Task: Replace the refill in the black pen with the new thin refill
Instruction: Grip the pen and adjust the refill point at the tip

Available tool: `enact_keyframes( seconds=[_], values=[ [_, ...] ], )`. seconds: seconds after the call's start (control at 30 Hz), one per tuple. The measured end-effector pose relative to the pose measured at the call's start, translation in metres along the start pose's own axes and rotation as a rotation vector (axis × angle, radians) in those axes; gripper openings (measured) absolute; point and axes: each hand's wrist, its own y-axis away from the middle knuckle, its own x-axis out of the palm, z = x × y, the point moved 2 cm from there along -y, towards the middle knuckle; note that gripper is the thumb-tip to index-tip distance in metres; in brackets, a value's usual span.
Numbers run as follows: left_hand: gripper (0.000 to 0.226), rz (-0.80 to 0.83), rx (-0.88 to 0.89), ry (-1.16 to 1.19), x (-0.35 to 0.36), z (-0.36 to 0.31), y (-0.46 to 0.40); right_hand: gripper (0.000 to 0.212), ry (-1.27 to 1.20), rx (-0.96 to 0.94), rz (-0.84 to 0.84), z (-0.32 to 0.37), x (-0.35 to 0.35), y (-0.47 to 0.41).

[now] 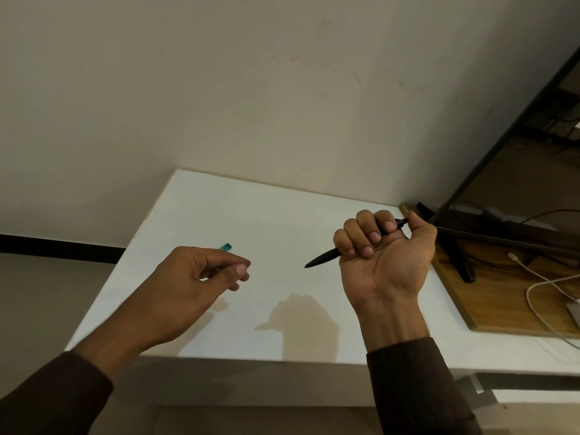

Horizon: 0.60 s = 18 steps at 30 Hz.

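Right hand (384,255) fist-grips black pen (323,258), tip left. Left hand (201,277) pinches teal-ended piece (226,247), mostly hidden, above worktop (282,215).

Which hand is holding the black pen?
The right hand, fisted around the slim black pen. The left hand pinches something with a teal end.

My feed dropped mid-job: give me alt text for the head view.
The right hand grips the black pen in a fist above the white table, tip pointing left. The left hand pinches a thin item with a teal end.
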Motion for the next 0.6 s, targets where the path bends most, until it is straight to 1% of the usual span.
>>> enact_keyframes(
  seconds=[0.07, 0.1, 0.2, 0.33, 0.47, 0.6],
  values=[
    [0.035, -0.001, 0.001, 0.011, -0.0002, -0.0008, 0.0005, 0.044, -0.003, -0.003, 0.006, 0.0004, -0.0004, -0.0001],
    [0.035, -0.001, 0.003, 0.008, -0.0002, -0.0007, 0.0005, 0.044, -0.002, -0.005, 0.006, 0.0007, -0.0006, -0.0003],
    [0.019, -0.007, 0.006, -0.01, 0.0003, 0.0018, -0.0011, 0.042, 0.011, -0.016, 0.0, 0.0021, -0.001, -0.0014],
    [0.017, -0.002, 0.002, -0.026, 0.0001, 0.0038, -0.0011, 0.044, 0.007, -0.021, 0.005, 0.0015, -0.001, -0.0009],
    [0.024, 0.002, 0.001, -0.025, -0.0006, 0.0022, 0.0005, 0.044, 0.011, -0.025, 0.007, 0.0016, -0.0009, -0.0011],
    [0.04, 0.013, 0.004, -0.022, -0.0004, -0.0012, 0.0023, 0.043, 0.044, -0.037, 0.016, 0.0019, -0.0002, -0.0008]
  ],
)
